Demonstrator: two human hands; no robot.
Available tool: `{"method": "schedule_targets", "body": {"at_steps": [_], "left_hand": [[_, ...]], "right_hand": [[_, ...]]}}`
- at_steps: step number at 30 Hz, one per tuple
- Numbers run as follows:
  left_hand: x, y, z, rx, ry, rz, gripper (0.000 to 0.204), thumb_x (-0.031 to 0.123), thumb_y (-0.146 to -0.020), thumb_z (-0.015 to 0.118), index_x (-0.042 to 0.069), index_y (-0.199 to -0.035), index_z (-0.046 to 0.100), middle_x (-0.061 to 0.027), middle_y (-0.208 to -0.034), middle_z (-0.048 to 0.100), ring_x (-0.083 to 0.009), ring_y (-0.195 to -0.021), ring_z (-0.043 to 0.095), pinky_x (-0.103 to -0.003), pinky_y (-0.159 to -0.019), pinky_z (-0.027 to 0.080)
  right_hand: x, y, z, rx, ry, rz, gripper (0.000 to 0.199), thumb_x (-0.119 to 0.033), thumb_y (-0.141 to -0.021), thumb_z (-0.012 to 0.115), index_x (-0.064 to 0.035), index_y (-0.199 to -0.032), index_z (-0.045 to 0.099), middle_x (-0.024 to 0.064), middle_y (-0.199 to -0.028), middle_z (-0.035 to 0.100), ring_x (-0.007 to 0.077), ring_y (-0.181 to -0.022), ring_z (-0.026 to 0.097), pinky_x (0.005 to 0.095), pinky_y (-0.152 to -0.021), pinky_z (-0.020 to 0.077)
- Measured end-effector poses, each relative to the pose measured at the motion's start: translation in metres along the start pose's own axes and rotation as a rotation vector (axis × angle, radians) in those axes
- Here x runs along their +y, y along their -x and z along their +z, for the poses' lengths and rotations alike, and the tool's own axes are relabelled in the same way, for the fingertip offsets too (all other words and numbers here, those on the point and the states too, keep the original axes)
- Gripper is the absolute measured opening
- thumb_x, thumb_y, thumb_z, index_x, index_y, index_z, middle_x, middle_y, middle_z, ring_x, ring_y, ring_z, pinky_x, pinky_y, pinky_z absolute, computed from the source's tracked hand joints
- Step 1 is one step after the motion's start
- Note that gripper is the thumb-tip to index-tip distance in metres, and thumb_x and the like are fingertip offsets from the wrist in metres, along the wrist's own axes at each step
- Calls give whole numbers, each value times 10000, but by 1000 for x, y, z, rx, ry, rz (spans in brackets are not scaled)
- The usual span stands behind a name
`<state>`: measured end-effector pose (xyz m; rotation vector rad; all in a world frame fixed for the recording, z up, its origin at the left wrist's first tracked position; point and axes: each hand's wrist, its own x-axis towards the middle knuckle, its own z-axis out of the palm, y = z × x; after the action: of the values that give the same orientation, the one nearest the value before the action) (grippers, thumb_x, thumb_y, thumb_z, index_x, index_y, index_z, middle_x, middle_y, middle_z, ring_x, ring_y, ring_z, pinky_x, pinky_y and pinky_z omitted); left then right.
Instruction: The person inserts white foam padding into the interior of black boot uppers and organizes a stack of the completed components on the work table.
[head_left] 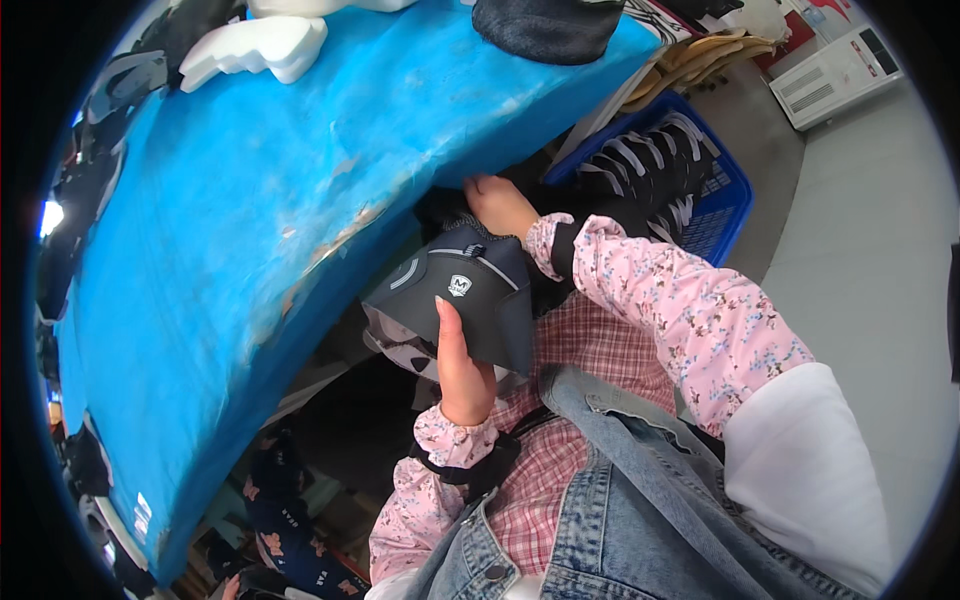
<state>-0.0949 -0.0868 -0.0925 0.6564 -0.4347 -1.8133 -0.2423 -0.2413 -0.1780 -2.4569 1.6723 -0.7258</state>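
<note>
In front of my lap, beside the table's edge, is a dark grey and navy sewn piece [480,330] like a small padded bag, with a pale shield badge and light curved piping. Its lower left side shows a whitish, see-through part with black patches. My left hand [466,370] grips it from below, thumb stretched up along the front and fingers hidden behind. At its upper end, my right hand [500,207] has its fingers closed on black meshy fabric [448,208]; the fingertips are partly hidden against the table edge.
The table with a worn blue cover [230,180] curves along the left. On it lie a white foam shape [258,48] and a black rounded piece [548,28]. A blue basket [738,190] holds black pieces with white straps. At lower left is another person's dark patterned clothing [290,520].
</note>
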Motion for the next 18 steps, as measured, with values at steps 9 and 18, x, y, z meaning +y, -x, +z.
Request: {"method": "schedule_targets", "body": {"at_steps": [9, 18], "left_hand": [[-8, 21, -20, -364, -1123, 136, 619, 228, -838, 663, -18, -1325, 372, -93, -1295, 452, -195, -1162, 431, -297, -993, 321], [30, 39, 18, -122, -755, 36, 462, 187, -909, 545, -30, -1294, 412, -61, -1226, 492, -154, -1121, 459, -287, -962, 348]], "right_hand": [[-1, 48, -64, -419, -1067, 804, 695, -530, -906, 404, 120, -1089, 566, 233, -1024, 629, 264, -921, 631, 318, -835, 459], [-21, 56, -124, -155, -1419, 552, 595, -348, -823, 671, 91, -1188, 500, 102, -1098, 599, 140, -973, 562, 240, -845, 437]]}}
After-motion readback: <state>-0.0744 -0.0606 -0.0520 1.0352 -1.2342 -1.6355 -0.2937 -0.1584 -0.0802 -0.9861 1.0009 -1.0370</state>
